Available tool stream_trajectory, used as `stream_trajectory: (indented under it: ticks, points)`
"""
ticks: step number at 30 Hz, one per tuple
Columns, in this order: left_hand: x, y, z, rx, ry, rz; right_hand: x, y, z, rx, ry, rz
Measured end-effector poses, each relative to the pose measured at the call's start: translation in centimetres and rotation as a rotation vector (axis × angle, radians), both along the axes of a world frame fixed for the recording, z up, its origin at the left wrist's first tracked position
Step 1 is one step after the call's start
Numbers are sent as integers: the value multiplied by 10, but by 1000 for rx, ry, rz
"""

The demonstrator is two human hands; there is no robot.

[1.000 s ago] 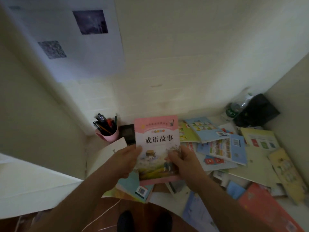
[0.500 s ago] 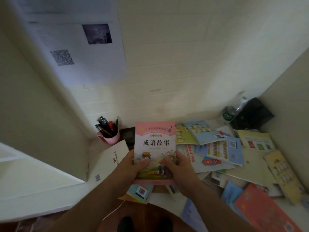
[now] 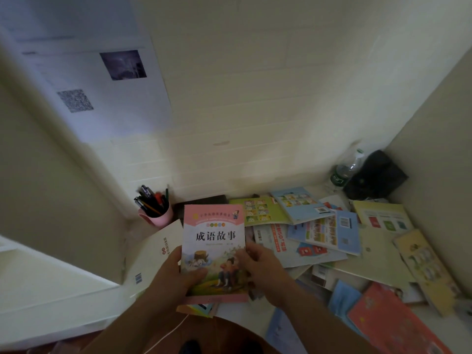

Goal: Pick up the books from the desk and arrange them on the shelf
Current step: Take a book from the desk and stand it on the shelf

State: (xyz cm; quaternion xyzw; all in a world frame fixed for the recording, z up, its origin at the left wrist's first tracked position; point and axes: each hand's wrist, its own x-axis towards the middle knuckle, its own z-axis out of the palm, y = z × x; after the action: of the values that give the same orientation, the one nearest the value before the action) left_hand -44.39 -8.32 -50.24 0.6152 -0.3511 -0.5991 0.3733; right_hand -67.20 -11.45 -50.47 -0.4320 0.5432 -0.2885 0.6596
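Note:
A pink-topped picture book (image 3: 214,233) with Chinese title characters is held upright above the desk, cover facing me. My left hand (image 3: 176,275) grips its lower left edge, thumb across the cover. My right hand (image 3: 260,264) holds its lower right edge, thumb on the cover. Several other thin books lie scattered over the desk to the right, among them a blue one (image 3: 301,203), a green one (image 3: 260,210) and a red one (image 3: 393,320). A white book (image 3: 155,254) lies at the left.
A pink pen cup (image 3: 157,213) stands in the desk's back left corner. A water bottle (image 3: 344,169) and a black bag (image 3: 375,175) sit at the back right. White side panels (image 3: 51,290) close in left and right.
Both hands and the pink book sit slightly lower and nearer to me than before. The grip is the same; the camera view has tilted a little.

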Motion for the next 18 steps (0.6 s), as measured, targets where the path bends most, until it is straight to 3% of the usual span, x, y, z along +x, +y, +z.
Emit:
stream_trajectory:
  ticks: [7, 10, 14, 18]
  points:
    - [-55, -18, -7, -22, 68, -14, -43, -18, -5, -49, 24, -79]
    - [-81, -27, -17, -5, 97, -29, -66, -18, -13, -81, 136, -104]
    - [-108, -40, -37, 72, 137, -47, -106, -42, -21, -168, 533, -9]
    - [-112, -52, -63, 106, 45, -60, -144, -96, -37, -443, 993, 160]
